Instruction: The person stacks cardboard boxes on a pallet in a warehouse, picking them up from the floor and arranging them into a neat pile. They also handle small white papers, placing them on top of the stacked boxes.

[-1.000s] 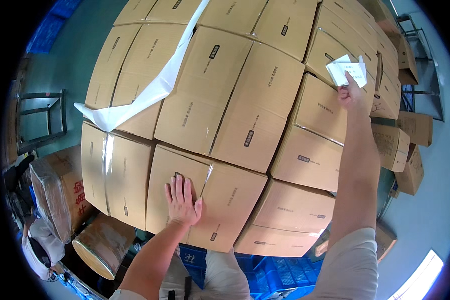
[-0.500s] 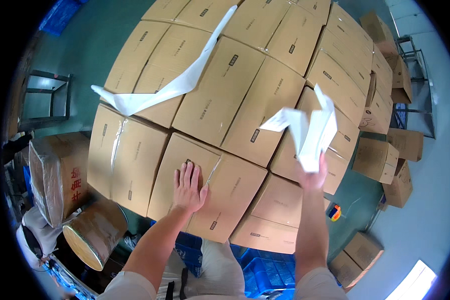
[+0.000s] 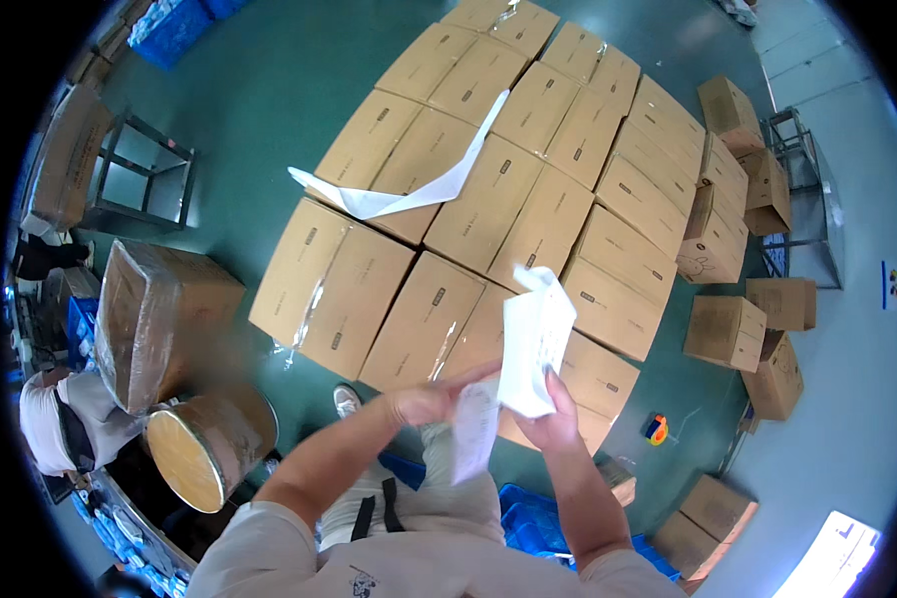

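Observation:
A bundle of folded white paper sheets (image 3: pixel 533 344) is in my right hand (image 3: pixel 553 424), with the thumb on top of its lower end. Faint print shows on its face. A loose printed sheet (image 3: pixel 475 434) hangs down on the left of the bundle, smeared by motion. My left hand (image 3: pixel 424 403) reaches in at the top of this sheet; its fingers are blurred and partly hidden behind the paper, so their grip is unclear. Below and beyond both hands stands a block of closed brown cartons (image 3: pixel 508 214). Across them lies a long bent white paper strip (image 3: pixel 399 199).
Left of me stand a wrapped carton (image 3: pixel 149 324) and a brown drum (image 3: pixel 214 448). Blue crates (image 3: pixel 528 520) are by my legs. An orange tape dispenser (image 3: pixel 657 430) lies on the green floor at right. More cartons (image 3: pixel 725 331) and a metal rack (image 3: pixel 812 199) line the right wall.
My left hand has lifted off a carton and come to the paper. My right hand has drawn the paper toward me. The view has shifted, with the cartons farther off.

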Demonstrator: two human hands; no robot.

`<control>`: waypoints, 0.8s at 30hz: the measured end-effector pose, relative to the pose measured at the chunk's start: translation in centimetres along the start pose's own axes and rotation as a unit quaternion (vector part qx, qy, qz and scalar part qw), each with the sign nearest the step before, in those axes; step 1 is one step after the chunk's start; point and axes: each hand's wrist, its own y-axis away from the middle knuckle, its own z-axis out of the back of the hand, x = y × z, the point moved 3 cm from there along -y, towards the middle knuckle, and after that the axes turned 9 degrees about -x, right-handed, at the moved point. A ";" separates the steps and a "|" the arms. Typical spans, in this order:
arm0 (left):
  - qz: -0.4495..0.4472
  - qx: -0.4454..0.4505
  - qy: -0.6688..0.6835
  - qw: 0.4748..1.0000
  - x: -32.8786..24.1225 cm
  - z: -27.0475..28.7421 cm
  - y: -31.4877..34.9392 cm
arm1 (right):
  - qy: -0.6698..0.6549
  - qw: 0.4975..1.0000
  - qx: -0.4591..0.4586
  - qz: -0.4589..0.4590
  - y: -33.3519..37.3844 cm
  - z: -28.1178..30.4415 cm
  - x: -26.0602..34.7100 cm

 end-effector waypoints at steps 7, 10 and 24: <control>-0.043 -0.038 0.234 0.970 5.9 -2.4 11.5 | -0.022 0.996 -0.012 -0.083 7.3 -8.9 -7.1; -0.056 -0.023 0.354 0.933 5.5 -2.5 18.3 | 0.154 0.985 -0.083 0.000 11.0 -10.9 -10.8; -0.103 0.016 0.282 0.954 5.9 -1.1 34.3 | 0.438 0.891 0.007 -0.117 17.5 -17.8 -27.9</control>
